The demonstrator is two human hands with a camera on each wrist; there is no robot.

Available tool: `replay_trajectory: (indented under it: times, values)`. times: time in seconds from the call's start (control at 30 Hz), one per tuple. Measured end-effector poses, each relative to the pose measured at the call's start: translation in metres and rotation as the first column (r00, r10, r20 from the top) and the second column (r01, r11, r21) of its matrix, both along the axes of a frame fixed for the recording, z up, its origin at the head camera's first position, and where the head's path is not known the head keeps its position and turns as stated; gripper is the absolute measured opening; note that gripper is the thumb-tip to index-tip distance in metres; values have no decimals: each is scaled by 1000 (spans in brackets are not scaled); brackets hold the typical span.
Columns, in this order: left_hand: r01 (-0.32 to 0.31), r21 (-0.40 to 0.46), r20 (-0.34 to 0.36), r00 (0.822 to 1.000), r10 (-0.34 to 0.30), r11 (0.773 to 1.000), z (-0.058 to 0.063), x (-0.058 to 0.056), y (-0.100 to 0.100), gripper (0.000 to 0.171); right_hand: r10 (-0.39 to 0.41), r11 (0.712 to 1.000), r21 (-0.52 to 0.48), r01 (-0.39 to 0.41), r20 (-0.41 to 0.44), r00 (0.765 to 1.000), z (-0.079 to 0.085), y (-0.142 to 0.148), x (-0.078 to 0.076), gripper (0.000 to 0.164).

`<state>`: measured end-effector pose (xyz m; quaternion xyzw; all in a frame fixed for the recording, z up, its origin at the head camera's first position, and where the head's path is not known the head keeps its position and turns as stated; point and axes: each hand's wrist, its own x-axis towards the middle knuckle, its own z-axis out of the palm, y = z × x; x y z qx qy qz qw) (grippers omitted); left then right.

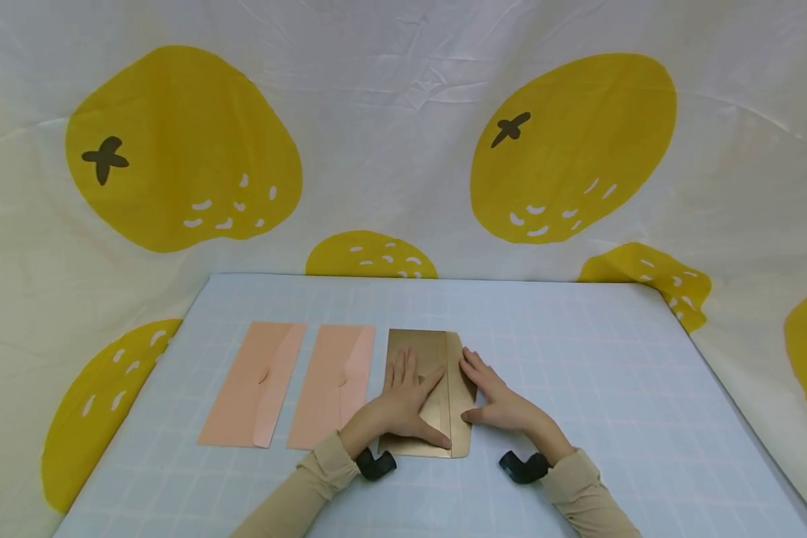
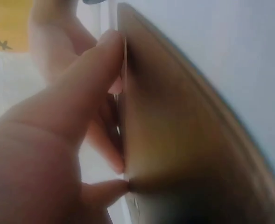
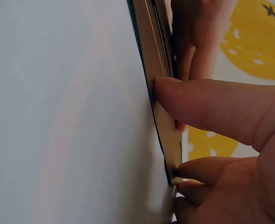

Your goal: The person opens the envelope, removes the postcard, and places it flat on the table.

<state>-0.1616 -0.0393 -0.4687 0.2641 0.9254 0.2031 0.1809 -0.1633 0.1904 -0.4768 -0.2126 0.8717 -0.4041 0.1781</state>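
Note:
A gold envelope [image 1: 417,340] lies on the table in the head view, its long flap [image 1: 459,441] folded out along the right side. My left hand [image 1: 403,409] rests on the envelope with spread fingers, the thumb reaching the crease near the bottom. At the right edge, my right hand [image 1: 506,402] touches the flap with its thumb and fingertips. The right wrist view shows that thumb [image 3: 198,100] on the flap's surface, fairly straight. Seen close in the left wrist view, the envelope's gold face [image 2: 174,135] is blurred. Part of the envelope is hidden under my left hand.
Two pink envelopes, one at the far left [image 1: 242,388] and one in the middle [image 1: 323,373], lie side by side left of the gold one. A pale checked cloth [image 1: 619,388] covers the table. Behind it hangs a white curtain [image 1: 390,149] with yellow fruit prints.

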Motion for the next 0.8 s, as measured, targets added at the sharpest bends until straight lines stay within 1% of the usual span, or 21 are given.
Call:
replay_trajectory:
  times: [0.13,0.27,0.37,0.5,0.63,0.8]
  values:
    - [-17,11,0,1000,17,1000,-4,2,3,115,-3,1000,2,3,2,1000,-1,0,0,93]
    - [-35,54,7,999,35,998,-7,2,4,106,-4,1000,-4,4,-3,1000,-1,0,1,94]
    - [-44,94,3,999,44,995,-8,2,4,94,-6,1000,-4,6,-4,1000,-1,0,1,94]
    - [-53,91,-14,998,54,994,-12,1,4,83,-6,1000,1,6,-5,1000,0,0,1,94]
    - [-68,105,-32,997,71,992,-14,1,5,81,-9,1000,2,9,-8,1000,0,-1,0,94]
    - [-80,116,-57,995,87,990,-13,4,7,80,-12,1000,-3,12,-2,1000,0,-2,0,94]
